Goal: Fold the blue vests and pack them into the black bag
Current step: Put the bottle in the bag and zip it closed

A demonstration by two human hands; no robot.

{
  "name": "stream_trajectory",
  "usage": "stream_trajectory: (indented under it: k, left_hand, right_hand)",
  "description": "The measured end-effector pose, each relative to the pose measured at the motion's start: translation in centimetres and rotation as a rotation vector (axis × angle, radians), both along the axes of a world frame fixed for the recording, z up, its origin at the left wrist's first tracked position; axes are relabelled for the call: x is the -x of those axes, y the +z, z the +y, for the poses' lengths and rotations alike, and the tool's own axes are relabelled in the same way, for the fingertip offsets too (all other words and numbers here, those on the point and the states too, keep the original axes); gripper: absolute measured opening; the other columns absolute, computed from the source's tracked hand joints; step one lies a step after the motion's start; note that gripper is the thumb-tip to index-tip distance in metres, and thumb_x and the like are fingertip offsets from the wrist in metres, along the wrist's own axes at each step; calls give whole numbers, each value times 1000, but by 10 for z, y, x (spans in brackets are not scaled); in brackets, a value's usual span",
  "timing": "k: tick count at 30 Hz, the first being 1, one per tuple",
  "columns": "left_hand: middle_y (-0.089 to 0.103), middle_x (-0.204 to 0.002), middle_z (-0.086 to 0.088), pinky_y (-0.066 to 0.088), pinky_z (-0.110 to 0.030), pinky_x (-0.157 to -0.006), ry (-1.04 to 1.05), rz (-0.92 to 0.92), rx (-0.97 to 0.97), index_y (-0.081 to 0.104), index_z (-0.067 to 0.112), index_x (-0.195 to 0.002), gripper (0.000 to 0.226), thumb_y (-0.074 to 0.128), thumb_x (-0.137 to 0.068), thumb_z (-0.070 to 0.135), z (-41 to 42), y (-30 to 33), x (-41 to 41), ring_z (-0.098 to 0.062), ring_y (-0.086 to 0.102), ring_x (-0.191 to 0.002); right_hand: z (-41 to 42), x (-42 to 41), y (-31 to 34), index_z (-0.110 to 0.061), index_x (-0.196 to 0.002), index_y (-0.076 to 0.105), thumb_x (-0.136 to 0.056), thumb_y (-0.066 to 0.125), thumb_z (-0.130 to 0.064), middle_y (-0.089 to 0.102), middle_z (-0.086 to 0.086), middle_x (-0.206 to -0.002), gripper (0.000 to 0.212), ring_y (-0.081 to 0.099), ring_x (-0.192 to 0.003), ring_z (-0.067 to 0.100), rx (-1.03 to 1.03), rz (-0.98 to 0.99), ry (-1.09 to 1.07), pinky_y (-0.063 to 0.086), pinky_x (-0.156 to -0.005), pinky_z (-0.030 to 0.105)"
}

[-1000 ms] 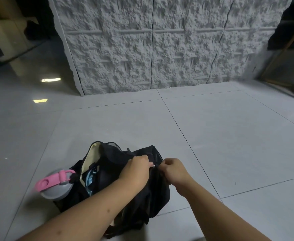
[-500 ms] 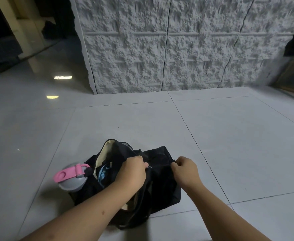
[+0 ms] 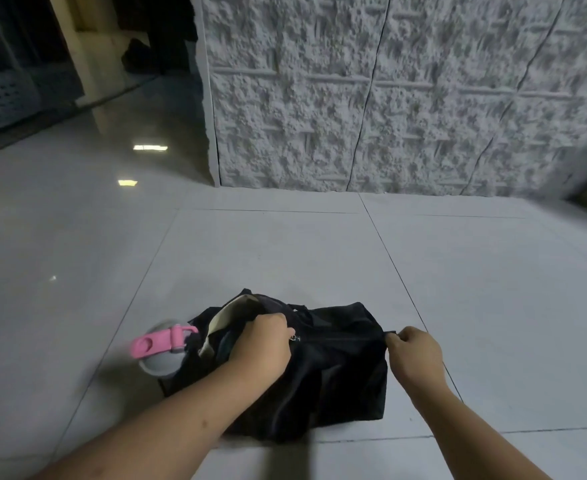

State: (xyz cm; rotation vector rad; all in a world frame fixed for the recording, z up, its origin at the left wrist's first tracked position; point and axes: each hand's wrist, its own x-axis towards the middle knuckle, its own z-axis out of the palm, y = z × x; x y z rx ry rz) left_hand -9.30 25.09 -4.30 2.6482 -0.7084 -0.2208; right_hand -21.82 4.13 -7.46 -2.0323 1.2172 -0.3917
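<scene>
Bag (image 3: 333, 368), black, lies on the tiled floor (image 3: 285, 251); its left end gapes, showing pale lining and a sliver of blue cloth (image 3: 224, 342) inside. Left hand (image 3: 264, 341) is fisted at the zipper pull mid-bag; right hand (image 3: 415, 353) pinches the bag's right end tab. Pink-lidded bottle (image 3: 162, 349) touches the bag's left end.

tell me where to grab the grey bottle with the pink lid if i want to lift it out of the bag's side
Grip the grey bottle with the pink lid by its pink loop handle, coming from the left and above. It sticks out of the black fabric bag at the left end, lid exposed, body buried; the left hand crowds its right side.
</scene>
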Motion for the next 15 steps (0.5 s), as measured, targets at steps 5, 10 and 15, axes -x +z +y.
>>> stream_trajectory:
  k: [5, 10, 15]
  left_hand:
    - [73, -101, -4, 38, -30, -70, 10, -22, -10, 51, 20, -83, 24, 54, -106, 28, 15, 3, -13, -28, 69, -101]
    - [73, -98, 2, 41, -30, -82, 4, -128, -89, 53, 28, -83, 21, 55, -104, 29, 30, 0, -27, -23, 67, -106]
    - [36, -63, 12, 43, -27, -96, -31, -134, -56, 45, 26, -75, 30, 56, -103, 30, 36, -12, -26, -21, 65, -101]
  right_hand:
    - [0, -1, -1, -13, -67, 33, -87, 54, -16, 36, 4, -60, 29, 31, -58, 23, -27, 19, -38, 27, -56, 36]
    - [-1, -4, 2, -11, -67, 38, -86, 55, -17, 41, 6, -61, 26, 37, -57, 25, -48, 31, -37, 31, -56, 36]
    - [3, -8, 6, -11, -69, 41, -85, 50, -16, 48, 4, -62, 19, 43, -56, 24, 39, 150, 22, 34, -56, 31]
